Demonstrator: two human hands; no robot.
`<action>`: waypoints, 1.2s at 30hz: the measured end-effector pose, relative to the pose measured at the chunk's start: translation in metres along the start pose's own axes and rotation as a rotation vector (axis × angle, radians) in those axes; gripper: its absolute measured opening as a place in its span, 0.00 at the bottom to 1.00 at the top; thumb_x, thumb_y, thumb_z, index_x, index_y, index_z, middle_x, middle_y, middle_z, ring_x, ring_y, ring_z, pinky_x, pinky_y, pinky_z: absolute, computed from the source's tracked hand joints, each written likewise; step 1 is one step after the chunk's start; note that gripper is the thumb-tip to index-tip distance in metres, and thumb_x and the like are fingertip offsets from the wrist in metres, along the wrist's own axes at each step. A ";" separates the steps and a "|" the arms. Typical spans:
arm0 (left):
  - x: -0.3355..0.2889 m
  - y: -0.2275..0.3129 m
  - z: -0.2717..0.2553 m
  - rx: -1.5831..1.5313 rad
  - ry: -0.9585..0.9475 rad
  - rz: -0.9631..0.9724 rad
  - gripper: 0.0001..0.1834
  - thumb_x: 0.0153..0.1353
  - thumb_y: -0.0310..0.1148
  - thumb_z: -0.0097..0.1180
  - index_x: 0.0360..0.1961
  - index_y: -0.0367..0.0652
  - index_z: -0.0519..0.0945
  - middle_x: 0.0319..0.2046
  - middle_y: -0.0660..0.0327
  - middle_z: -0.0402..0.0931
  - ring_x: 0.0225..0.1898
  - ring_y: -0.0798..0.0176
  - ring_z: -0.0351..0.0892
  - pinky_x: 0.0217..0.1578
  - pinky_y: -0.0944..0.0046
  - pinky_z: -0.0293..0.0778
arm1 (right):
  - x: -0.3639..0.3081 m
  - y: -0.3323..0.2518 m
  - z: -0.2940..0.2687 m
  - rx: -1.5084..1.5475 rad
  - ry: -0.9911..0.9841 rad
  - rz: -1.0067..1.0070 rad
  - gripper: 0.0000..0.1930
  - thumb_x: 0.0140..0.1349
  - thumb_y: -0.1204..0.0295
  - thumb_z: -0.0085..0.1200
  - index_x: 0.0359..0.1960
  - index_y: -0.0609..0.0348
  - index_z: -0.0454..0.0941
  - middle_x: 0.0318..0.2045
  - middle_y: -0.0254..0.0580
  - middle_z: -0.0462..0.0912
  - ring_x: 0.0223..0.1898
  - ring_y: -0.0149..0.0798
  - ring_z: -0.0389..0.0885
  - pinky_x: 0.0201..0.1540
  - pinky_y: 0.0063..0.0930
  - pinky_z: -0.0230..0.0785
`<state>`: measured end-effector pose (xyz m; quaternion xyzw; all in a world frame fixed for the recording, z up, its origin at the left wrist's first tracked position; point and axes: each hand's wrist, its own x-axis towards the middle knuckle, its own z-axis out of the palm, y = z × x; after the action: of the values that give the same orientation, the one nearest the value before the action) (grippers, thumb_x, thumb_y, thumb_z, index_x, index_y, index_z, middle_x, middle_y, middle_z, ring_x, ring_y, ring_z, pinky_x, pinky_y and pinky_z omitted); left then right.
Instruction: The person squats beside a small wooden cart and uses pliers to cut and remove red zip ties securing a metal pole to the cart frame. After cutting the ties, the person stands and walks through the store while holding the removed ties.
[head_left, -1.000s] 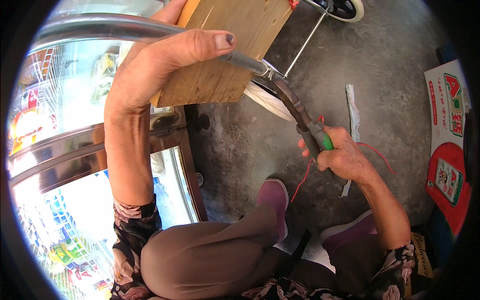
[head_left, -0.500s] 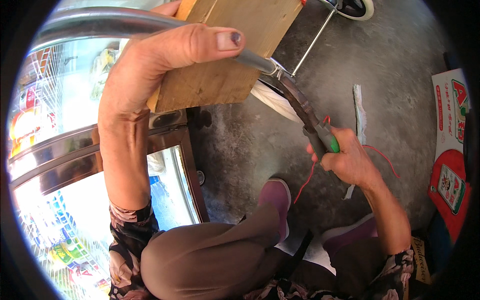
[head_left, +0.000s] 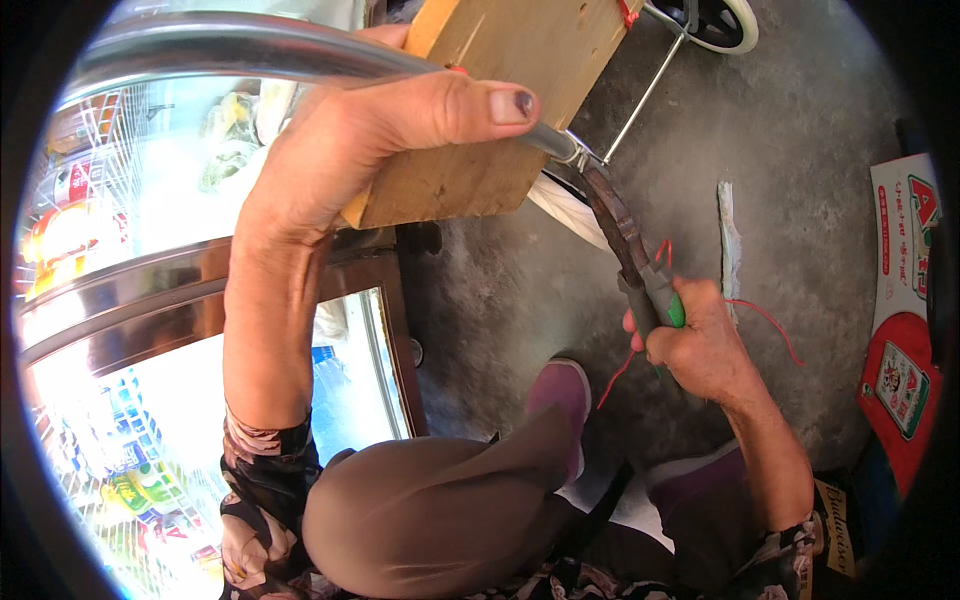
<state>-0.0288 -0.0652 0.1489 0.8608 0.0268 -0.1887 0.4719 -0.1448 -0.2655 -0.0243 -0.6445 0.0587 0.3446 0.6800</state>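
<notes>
My left hand point(head_left: 350, 150) wraps round a bent metal tube point(head_left: 250, 45) and a wooden board point(head_left: 500, 60), thumb across the tube, most fingers hidden behind. Near the board's lower right corner, a thin wire point(head_left: 578, 155) circles the tube's end. Rust-brown pliers point(head_left: 622, 225) with grey and green handles reach up to this wire, their jaws touching or gripping it; I cannot tell which. Closed around the handles is my right hand point(head_left: 705, 340). A red string point(head_left: 770, 318) trails on either side of that hand. Behind the pliers lies a white cloth-like strip point(head_left: 565, 208).
A lit glass-front fridge point(head_left: 360, 360) with packaged goods stands on the left. A thin rod point(head_left: 645, 100) leads to a small wheel point(head_left: 735, 30) at the top. A pale strip point(head_left: 727, 240) lies on the grey floor. Red-and-white packaging point(head_left: 900, 330) is at the right.
Both hands, the board, the tube and the pliers appear slightly farther right and lower, with the surroundings shifting as well. Both grips stay the same.
</notes>
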 end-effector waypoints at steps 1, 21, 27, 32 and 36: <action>0.001 0.000 0.000 -0.002 0.010 -0.053 0.41 0.28 0.41 0.72 0.46 0.29 0.74 0.35 0.53 0.75 0.37 0.62 0.75 0.42 0.68 0.71 | -0.001 0.001 -0.001 0.007 -0.011 -0.008 0.10 0.45 0.77 0.51 0.30 0.69 0.75 0.19 0.48 0.76 0.24 0.38 0.75 0.29 0.31 0.65; -0.021 -0.099 -0.009 -0.472 0.154 0.334 0.55 0.50 0.73 0.38 0.63 0.32 0.56 0.60 0.52 0.60 0.62 0.56 0.60 0.60 0.55 0.58 | 0.021 0.001 0.004 -0.191 -0.026 -0.146 0.12 0.45 0.79 0.48 0.35 0.71 0.72 0.22 0.54 0.77 0.26 0.45 0.76 0.31 0.35 0.67; -0.056 -0.168 0.062 -0.257 0.691 0.348 0.16 0.59 0.25 0.53 0.48 0.33 0.69 0.42 0.51 0.76 0.42 0.65 0.75 0.44 0.69 0.70 | 0.020 -0.010 -0.003 -0.331 -0.010 -0.121 0.13 0.48 0.80 0.48 0.37 0.72 0.71 0.27 0.51 0.79 0.29 0.39 0.78 0.33 0.32 0.68; -0.041 -0.215 0.080 -0.219 0.251 0.067 0.28 0.58 0.30 0.56 0.58 0.33 0.63 0.56 0.51 0.64 0.58 0.57 0.64 0.57 0.58 0.62 | 0.023 -0.013 -0.008 -0.363 -0.027 -0.086 0.13 0.48 0.81 0.48 0.37 0.73 0.70 0.28 0.52 0.79 0.29 0.41 0.78 0.34 0.33 0.68; -0.006 -0.228 0.088 -0.467 0.146 0.143 0.39 0.56 0.43 0.58 0.63 0.35 0.56 0.60 0.51 0.58 0.65 0.54 0.51 0.63 0.53 0.47 | 0.024 -0.018 -0.011 -0.442 -0.025 -0.133 0.14 0.47 0.82 0.47 0.39 0.72 0.70 0.27 0.51 0.77 0.29 0.43 0.77 0.35 0.33 0.69</action>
<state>-0.1115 -0.0111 -0.0748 0.7396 0.0427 -0.0807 0.6668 -0.1128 -0.2648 -0.0242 -0.7758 -0.0692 0.3116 0.5442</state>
